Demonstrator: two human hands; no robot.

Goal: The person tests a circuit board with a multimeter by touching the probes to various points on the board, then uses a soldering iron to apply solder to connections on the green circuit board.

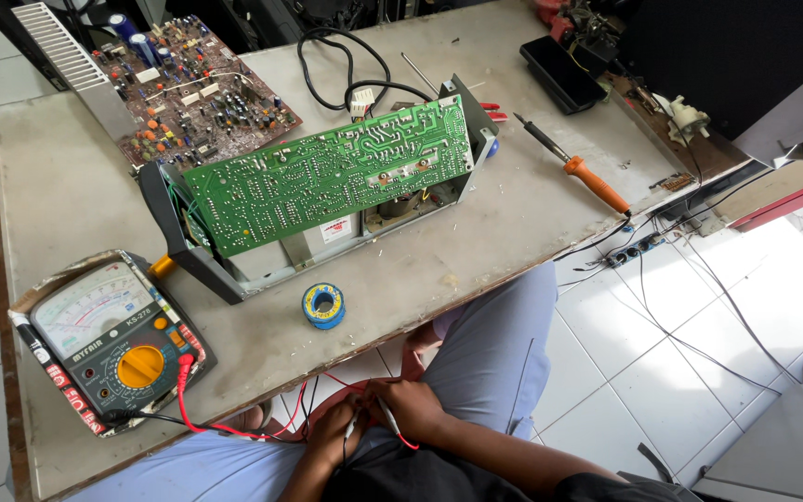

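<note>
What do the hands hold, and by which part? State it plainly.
The left hand and right hand hold the meter's thin probes in the lap, gripped along their shafts; the exact finger placement cannot be told.

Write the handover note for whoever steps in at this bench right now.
Left hand and right hand: together in the lap, below the table edge, each holding a thin meter probe.
Red lead runs up to the analog multimeter at the table's near left corner.
Green circuit board stands tilted on the open chassis, untouched.
Solder spool lies in front of it; soldering iron lies to the right.
</note>
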